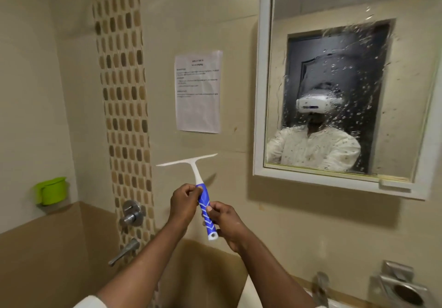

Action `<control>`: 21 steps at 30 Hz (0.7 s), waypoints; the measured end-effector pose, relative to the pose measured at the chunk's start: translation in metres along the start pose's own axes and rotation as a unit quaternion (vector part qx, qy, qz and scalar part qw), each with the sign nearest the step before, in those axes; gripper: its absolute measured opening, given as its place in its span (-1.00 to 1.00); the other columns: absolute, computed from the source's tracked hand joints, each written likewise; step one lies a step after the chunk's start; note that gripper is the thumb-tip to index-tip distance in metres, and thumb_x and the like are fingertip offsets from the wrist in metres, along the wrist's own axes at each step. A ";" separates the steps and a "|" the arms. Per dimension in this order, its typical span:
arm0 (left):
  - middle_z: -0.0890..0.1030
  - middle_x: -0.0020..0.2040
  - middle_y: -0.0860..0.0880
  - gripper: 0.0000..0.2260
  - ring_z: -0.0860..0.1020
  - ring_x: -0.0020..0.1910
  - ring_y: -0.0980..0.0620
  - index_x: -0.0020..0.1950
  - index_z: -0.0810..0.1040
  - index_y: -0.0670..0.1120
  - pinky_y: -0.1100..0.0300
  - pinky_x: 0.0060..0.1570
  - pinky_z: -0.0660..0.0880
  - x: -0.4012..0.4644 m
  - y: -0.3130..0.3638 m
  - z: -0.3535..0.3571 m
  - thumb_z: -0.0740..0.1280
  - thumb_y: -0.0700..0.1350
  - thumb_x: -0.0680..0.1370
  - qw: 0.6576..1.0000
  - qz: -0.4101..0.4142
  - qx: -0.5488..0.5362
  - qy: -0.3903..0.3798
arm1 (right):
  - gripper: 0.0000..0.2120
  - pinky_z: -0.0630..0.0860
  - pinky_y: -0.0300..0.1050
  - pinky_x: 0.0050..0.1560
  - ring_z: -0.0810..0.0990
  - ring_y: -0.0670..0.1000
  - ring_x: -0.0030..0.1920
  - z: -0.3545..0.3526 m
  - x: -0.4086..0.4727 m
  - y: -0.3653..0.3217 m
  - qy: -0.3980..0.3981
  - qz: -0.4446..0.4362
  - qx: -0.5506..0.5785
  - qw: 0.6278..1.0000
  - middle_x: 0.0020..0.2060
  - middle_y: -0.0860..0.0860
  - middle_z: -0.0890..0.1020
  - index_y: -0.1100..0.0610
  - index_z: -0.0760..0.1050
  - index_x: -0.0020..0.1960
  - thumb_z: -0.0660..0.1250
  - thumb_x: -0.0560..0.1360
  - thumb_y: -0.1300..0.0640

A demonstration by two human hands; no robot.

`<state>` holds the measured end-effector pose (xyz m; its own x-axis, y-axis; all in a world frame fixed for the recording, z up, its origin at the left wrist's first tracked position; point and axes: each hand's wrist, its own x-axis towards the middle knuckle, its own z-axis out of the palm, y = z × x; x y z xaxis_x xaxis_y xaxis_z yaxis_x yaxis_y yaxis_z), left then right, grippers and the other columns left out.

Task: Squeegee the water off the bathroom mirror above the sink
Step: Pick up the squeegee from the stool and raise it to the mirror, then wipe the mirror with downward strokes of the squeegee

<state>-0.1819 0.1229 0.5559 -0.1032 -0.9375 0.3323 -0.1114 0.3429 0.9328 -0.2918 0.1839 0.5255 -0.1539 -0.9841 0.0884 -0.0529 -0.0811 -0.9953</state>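
Both hands, left (183,201) and right (226,220), grip the squeegee (203,200) handle; wiping not started, wet mirror (339,87) up-right awaits.

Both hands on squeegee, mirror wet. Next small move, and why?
Probably lift the squeegee up and right to the mirror top: the blade is off the glass, left of the frame, while droplets cover it. The left hand and right hand both grip the blue handle.

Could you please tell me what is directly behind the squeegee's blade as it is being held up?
Behind the squeegee blade is plain beige wall tile, below the taped paper notice. The blade casts a shadow there; nothing else shows.
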 end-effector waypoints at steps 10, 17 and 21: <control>0.61 -0.24 -0.24 -0.86 0.51 -0.29 -0.08 -0.21 0.54 -0.24 -0.08 -0.17 0.54 -0.005 0.065 0.043 0.31 -0.19 0.51 0.993 0.109 -0.051 -0.011 | -0.79 0.60 -0.06 -0.09 0.66 0.00 -0.17 -0.045 -0.022 -0.049 0.031 -0.088 0.040 0.995 -0.16 0.08 0.64 0.21 0.53 0.12 0.17 0.61 0.16; 0.61 -0.24 -0.18 -0.90 0.57 -0.23 -0.15 -0.15 0.55 -0.22 -0.02 -0.18 0.55 -0.018 0.103 0.069 0.32 -0.20 0.53 0.979 0.179 -0.089 -0.028 | -0.78 0.65 -0.08 -0.19 0.67 0.07 -0.22 -0.072 -0.048 -0.077 0.070 -0.135 0.074 0.986 -0.21 0.09 0.65 0.20 0.50 0.13 0.11 0.64 0.16; 0.59 -0.24 -0.13 -0.94 0.58 -0.23 -0.14 -0.14 0.54 -0.17 0.02 -0.21 0.54 -0.032 0.113 0.078 0.31 -0.23 0.53 0.969 0.215 -0.123 0.009 | -0.80 0.63 -0.12 -0.25 0.66 0.06 -0.27 -0.078 -0.063 -0.089 0.070 -0.156 0.049 0.984 -0.24 0.08 0.67 0.17 0.49 0.13 0.14 0.62 0.16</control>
<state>-0.2679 0.1963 0.6401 -0.0702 -0.7128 0.6978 0.1777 0.6794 0.7119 -0.3539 0.2658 0.6119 -0.2807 -0.8783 0.3871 -0.0245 -0.3967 -0.9176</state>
